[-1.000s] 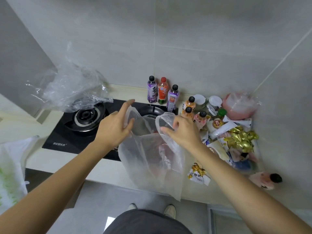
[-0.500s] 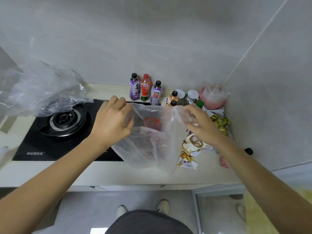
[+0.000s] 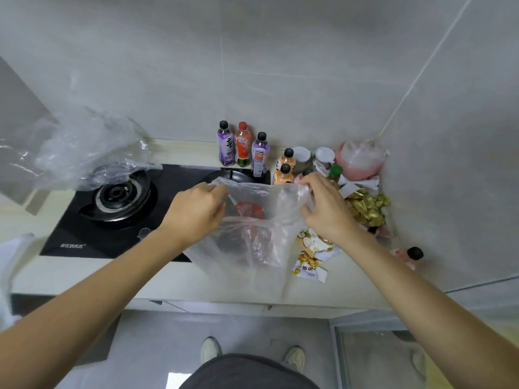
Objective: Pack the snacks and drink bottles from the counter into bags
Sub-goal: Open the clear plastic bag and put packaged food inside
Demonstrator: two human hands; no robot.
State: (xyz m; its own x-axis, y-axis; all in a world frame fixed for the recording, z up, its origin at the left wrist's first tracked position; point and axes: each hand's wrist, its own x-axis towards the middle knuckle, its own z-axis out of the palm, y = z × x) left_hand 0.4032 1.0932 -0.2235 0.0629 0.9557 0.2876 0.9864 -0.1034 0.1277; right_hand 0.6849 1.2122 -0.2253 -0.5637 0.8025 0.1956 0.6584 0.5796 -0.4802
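Note:
A clear plastic bag (image 3: 252, 248) hangs over the counter's front edge with a red item (image 3: 249, 210) inside. My left hand (image 3: 196, 211) grips the bag's left rim and my right hand (image 3: 323, 209) pinches its right rim, holding the mouth apart. Behind the bag stand three drink bottles (image 3: 242, 146), two purple and one orange-red, against the wall. Two small orange bottles (image 3: 285, 169) stand to their right. Gold-wrapped sweets (image 3: 368, 206) and snack packets (image 3: 309, 262) lie at the right, partly under my right wrist.
A black gas hob (image 3: 112, 214) fills the counter's left half, with a crumpled clear bag (image 3: 81, 153) above its burner. A pink tub (image 3: 361, 161) and white jars (image 3: 323, 154) sit in the corner. A pink bottle (image 3: 407, 255) lies by the right wall. Another bag (image 3: 11, 265) hangs at far left.
Both hands have closed on the bag's rim and pulled its mouth wider. The bag shifted up onto the counter, and the red item inside came into sight.

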